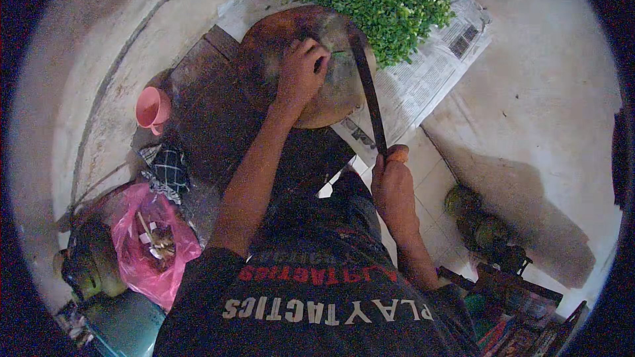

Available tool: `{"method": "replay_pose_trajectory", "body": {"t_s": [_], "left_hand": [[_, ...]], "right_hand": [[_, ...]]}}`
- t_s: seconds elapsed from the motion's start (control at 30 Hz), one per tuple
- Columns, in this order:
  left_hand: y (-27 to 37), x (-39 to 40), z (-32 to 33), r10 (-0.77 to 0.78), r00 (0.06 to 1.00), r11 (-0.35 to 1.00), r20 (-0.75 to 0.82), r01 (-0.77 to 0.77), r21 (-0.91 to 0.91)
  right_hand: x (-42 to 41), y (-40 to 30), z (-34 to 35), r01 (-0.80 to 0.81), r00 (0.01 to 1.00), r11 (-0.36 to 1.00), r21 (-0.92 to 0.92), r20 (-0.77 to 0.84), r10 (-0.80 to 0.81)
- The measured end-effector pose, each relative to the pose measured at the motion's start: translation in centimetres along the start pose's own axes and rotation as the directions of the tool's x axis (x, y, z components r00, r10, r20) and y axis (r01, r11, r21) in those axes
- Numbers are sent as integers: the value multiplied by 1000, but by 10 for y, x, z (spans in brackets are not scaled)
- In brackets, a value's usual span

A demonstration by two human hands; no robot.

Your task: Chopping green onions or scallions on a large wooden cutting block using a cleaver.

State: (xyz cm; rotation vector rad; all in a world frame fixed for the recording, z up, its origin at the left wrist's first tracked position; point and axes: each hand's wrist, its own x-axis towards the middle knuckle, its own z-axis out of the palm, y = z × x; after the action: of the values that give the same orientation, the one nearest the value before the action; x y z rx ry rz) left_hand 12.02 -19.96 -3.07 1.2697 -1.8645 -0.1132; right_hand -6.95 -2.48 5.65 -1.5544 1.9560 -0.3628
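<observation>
My right hand (395, 188) is closed around the handle end of a knife. Its long, dark, narrow blade (368, 84) reaches up over the right side of a round wooden chopping block (342, 94). My left hand (301, 72) rests on the block with curled fingers, left of the blade. A thin green strip (338, 51) lies between the fingers and the knife; whether the fingers pinch it is hidden. Beyond the block, a large heap of finely chopped greens (377, 5) is spread on newspaper (446, 54), its near edge close to the block.
To the left stands a pink plastic cup (153, 108), near a dark checked cloth (169, 166). A pink plastic bag (154, 243) with scraps sits lower left. Dark rounded objects (478, 218), too dim to name, are on the floor at right.
</observation>
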Motion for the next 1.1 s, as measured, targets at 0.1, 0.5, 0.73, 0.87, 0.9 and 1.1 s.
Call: {"method": "replay_pose_trajectory", "body": {"t_s": [0.1, 0.5, 0.73, 0.87, 0.9, 1.1], "left_hand": [[-4, -1, 1, -6, 1000, 1000, 1, 6, 15], [-5, -2, 2, -26, 999, 1000, 23, 26, 1], [-4, -2, 3, -32, 999, 999, 31, 33, -25], [-5, -4, 1, -29, 999, 998, 38, 27, 61], [-4, -4, 2, -23, 999, 999, 34, 22, 47], [-4, -6, 3, 3, 1000, 999, 31, -4, 42]], "right_hand": [[4, -3, 2, 20, 1000, 1000, -14, -2, -20], [-17, 3, -1, -36, 998, 998, -52, 41, 38], [-9, -7, -4, 7, 1000, 1000, -2, 25, -7], [1, -8, 3, 64, 997, 998, -27, 36, -63], [4, -4, 8, 58, 998, 997, -52, 36, -56], [-11, 4, 2, -22, 998, 995, -100, 63, 29]]}}
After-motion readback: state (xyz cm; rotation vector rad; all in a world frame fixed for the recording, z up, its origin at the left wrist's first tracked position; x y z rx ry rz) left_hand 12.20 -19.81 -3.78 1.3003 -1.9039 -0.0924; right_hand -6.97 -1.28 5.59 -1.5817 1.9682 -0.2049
